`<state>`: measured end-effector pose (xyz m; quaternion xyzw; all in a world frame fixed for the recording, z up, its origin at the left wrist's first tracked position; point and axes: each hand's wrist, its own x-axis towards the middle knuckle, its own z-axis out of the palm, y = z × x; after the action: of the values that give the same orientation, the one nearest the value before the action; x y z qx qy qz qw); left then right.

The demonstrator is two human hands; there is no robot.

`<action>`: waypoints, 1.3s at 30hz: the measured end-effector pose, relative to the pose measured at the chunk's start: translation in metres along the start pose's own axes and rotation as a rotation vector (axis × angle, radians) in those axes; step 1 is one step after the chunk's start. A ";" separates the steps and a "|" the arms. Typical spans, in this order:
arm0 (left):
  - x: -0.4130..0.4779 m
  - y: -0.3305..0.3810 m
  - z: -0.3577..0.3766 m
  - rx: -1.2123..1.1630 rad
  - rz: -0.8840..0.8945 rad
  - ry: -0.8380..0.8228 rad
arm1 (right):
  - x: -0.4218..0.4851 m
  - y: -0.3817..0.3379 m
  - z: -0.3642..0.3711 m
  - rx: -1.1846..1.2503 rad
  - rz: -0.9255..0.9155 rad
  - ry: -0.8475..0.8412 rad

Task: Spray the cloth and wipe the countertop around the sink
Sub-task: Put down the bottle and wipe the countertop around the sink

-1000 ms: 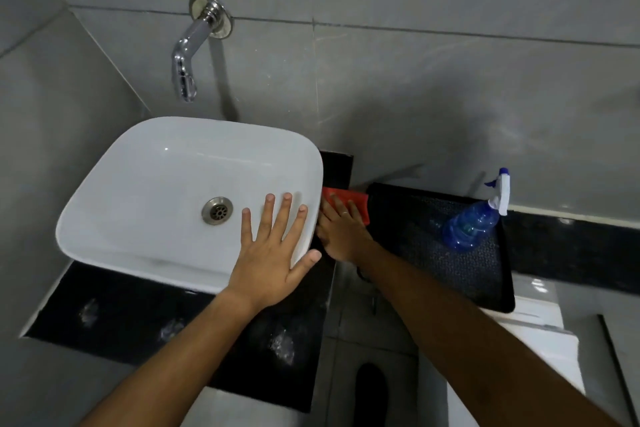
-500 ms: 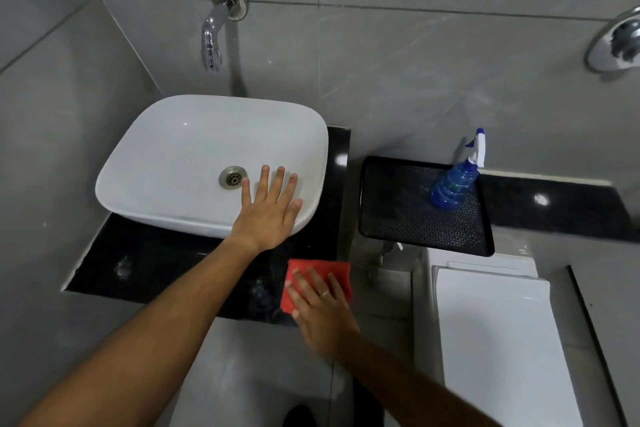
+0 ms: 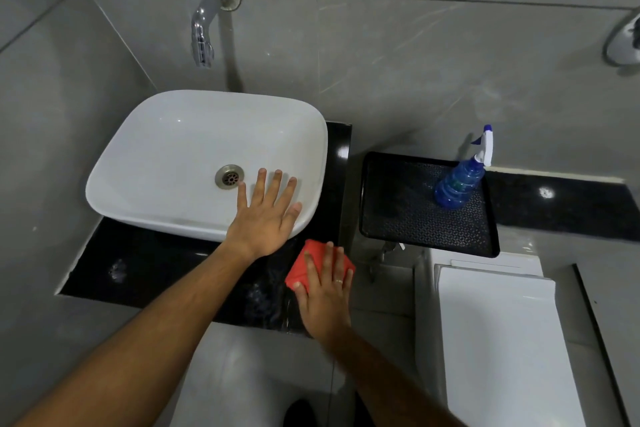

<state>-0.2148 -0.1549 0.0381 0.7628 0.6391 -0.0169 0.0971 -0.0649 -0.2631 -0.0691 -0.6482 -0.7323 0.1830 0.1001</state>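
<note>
One sink (image 3: 166, 163), one tap (image 3: 202, 35), one cloth (image 3: 304, 267), one spray bottle (image 3: 457, 184), two hands.

No readable text, label, brand, number or sign found anywhere in view.
</note>
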 end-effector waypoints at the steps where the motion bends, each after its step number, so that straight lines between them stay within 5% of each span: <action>1: 0.000 0.000 -0.001 0.001 0.006 -0.006 | 0.012 0.001 -0.002 0.035 0.038 0.012; 8: 0.002 0.004 -0.007 0.062 0.102 -0.020 | 0.112 0.020 -0.029 0.238 0.059 0.005; 21: 0.001 0.004 -0.008 0.021 0.112 -0.008 | 0.284 0.050 -0.076 0.030 0.000 -0.056; 39: 0.001 0.002 -0.007 0.032 0.129 0.004 | 0.283 0.057 -0.081 0.012 -0.084 -0.076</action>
<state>-0.2130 -0.1535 0.0448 0.8039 0.5884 -0.0193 0.0843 -0.0214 0.0327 -0.0437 -0.6090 -0.7609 0.2076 0.0837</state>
